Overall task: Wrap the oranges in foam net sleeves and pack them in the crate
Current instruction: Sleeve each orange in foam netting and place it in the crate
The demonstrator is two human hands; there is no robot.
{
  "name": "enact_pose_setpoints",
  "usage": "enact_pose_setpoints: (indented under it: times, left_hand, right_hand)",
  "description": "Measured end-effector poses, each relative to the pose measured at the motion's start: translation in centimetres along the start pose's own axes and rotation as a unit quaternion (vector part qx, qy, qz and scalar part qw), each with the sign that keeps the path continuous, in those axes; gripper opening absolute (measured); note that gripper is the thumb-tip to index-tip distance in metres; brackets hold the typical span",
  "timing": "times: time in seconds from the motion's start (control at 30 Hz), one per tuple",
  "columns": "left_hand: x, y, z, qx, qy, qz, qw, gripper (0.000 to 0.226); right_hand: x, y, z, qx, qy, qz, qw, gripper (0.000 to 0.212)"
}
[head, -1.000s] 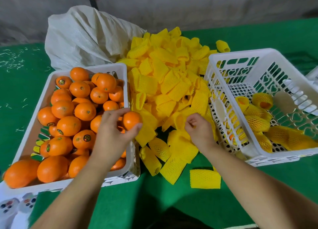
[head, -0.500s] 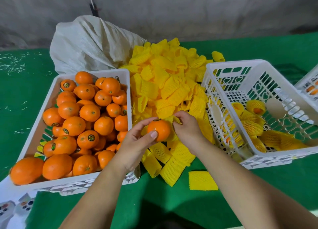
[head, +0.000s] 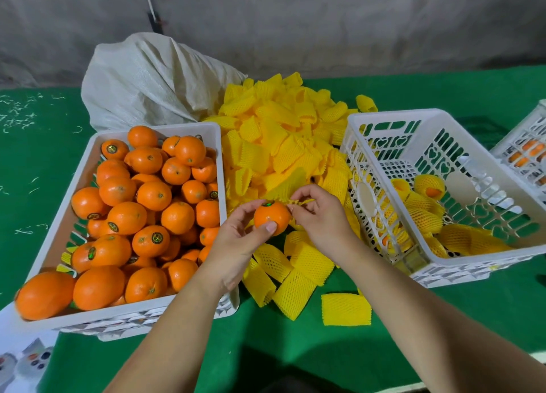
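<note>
the left hand point(head: 236, 245) gripped a bare orange point(head: 271, 218) between thumb and fingertips, above the heap of yellow foam sleeves point(head: 283, 144). the right hand point(head: 320, 215) pinched a sleeve point(head: 300, 201) at the orange's right side. the white crate point(head: 443, 274) to the right held wrapped oranges point(head: 425, 215).
</note>
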State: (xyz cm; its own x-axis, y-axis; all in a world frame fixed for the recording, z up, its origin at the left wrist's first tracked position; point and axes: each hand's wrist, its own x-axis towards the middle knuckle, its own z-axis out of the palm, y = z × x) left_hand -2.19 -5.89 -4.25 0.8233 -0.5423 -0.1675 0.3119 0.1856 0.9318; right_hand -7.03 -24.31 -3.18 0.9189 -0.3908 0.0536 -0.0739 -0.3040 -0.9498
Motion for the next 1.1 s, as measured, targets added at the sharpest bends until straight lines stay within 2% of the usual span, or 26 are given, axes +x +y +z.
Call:
enact_pose_setpoints:
  times: [0.1, 0.17, 0.3, 0.37, 0.47, 0.53, 0.6, 0.67, 0.8, 0.9, 1.03, 1.1]
  left_hand:
    - [0.3, -0.3, -0.1, -0.018, 0.004, 0.022, 1.0, 0.055]
    - [0.3, -0.6, -0.2, 0.013, -0.005, 0.047, 0.999, 0.044]
    - [0.1, -0.9, -0.2, 0.026, 0.021, 0.067, 0.997, 0.04]
    - [0.1, -1.0, 0.1, 0.043, 0.034, 0.076, 0.996, 0.034]
    - [0.3, -1.2, 0.8, 0.071, 0.045, 0.084, 0.993, 0.029]
    - [0.5, -1.3, 1.0, 0.057, 0.078, 0.08, 0.992, 0.036]
    - [0.8, -1.3, 0.8, 0.022, 0.115, 0.068, 0.991, 0.051]
    - [1.0, -1.2, 0.5, -0.006, 0.129, 0.053, 0.99, 0.067]
    - [0.9, -1.1, 0.4, -0.038, 0.122, 0.053, 0.99, 0.06]
    - [1.0, -1.1, 0.5, -0.042, 0.14, 0.049, 0.988, 0.041]
    - [0.9, -1.1, 0.6, -0.027, 0.145, 0.036, 0.988, 0.042]
    - [0.8, -1.2, 0.5, -0.024, 0.124, 0.047, 0.991, 0.036]
  right_hand:
    - [-0.1, 0.0, 0.3, 0.003, 0.017, -0.006, 1.0, 0.014]
    - [-0.3, -0.3, 0.8, -0.003, 0.036, -0.011, 0.999, 0.015]
    - [-0.7, -1.0, 1.1, -0.046, 0.055, -0.027, 0.997, 0.017]
    - [-1.0, -1.6, 1.1, -0.077, 0.052, -0.064, 0.994, 0.011]
    - [-1.5, -2.8, 1.4, -0.146, 0.042, -0.144, 0.978, 0.013]
    - [-2.2, -3.4, 1.7, -0.187, 0.003, -0.17, 0.968, 0.015]
    - [-2.9, -3.6, 2.1, -0.226, -0.047, -0.179, 0.956, 0.016]
    - [-3.7, -3.4, 2.4, -0.248, -0.063, -0.184, 0.949, 0.017]
    - [-4.8, -2.4, 3.3, -0.201, -0.054, -0.182, 0.961, 0.019]
    - [-4.8, -2.1, 4.0, -0.179, -0.049, -0.159, 0.97, 0.034]
    - [-4.1, -2.2, 4.7, -0.158, -0.025, -0.108, 0.981, 0.077]
    - [-3.8, -2.4, 4.4, -0.172, -0.033, -0.1, 0.979, 0.085]
